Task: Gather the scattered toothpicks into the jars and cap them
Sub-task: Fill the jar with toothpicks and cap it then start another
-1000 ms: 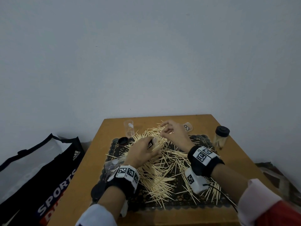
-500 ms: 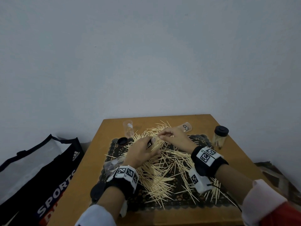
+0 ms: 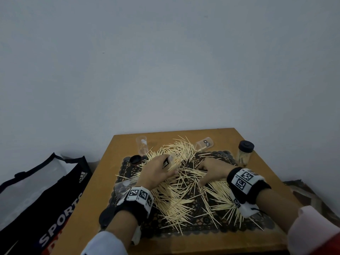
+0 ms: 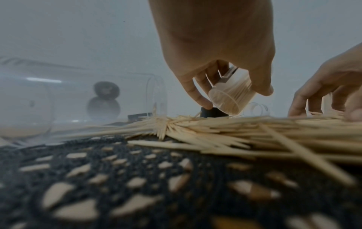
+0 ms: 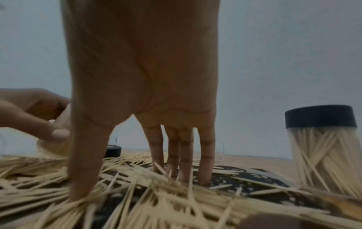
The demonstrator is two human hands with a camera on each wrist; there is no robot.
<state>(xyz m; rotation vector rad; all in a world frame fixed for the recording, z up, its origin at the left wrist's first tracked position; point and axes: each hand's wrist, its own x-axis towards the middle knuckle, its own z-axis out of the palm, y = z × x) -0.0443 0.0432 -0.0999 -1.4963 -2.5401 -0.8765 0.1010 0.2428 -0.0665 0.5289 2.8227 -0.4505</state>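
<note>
Clear toothpick jar (image 4: 231, 94) held tilted in curled left hand (image 3: 156, 172) above the lace mat (image 3: 202, 220), right hand (image 3: 214, 167) spread — fingers straight, pressed on scattered toothpicks (image 3: 176, 197), capped jar (image 3: 245, 153) upright near right table (image 3: 103, 184) edge.

The head view looks forward and down from above the bench (image 3: 184, 243), taking in both hands and much bare wall. The left wrist view sits low, just over the black lace mat (image 4: 137, 178), looking along the hand. The right wrist view does likewise (closer to the toothpicks (image 5: 137, 193)). All three share the toothpick pile.
</note>
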